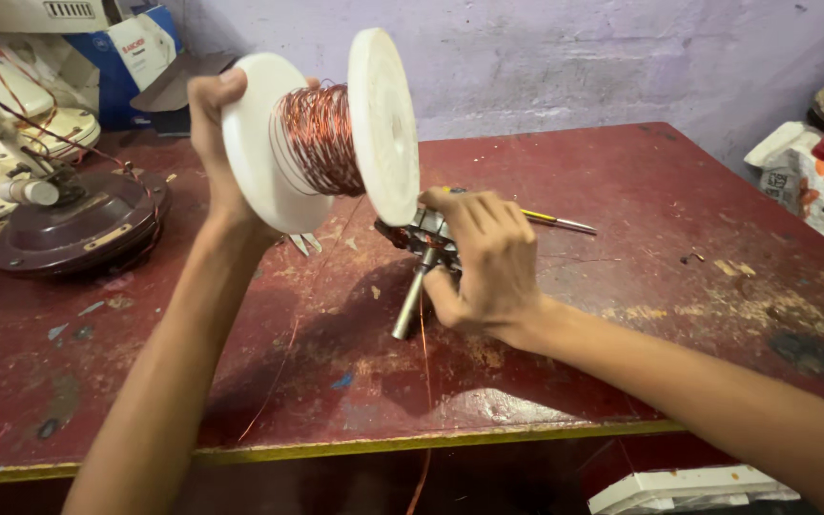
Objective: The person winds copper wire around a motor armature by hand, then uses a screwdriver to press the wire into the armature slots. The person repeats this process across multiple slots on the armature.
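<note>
The left hand (216, 143) grips a white plastic spool (321, 133) by its near flange, fingers curled over the rim, and holds it raised above the red worktop (641, 191); the spool's core is wound with copper wire (321, 138). Just right of the spool and lower, the right hand (488, 262) is closed around a small motor armature (423, 238), whose steel shaft (410, 300) slants down toward the worktop's near edge. A thin copper strand (424, 353) hangs from the armature past that edge. Behind the right hand, partly hidden by it, a slim yellow-handled tool (555, 221) lies flat on the worktop. Far left of the spool sits a dark brown fan motor housing (73, 224), with cream fan parts (11, 124) beyond it. Right of the worktop is a printed sack (817, 186).
</note>
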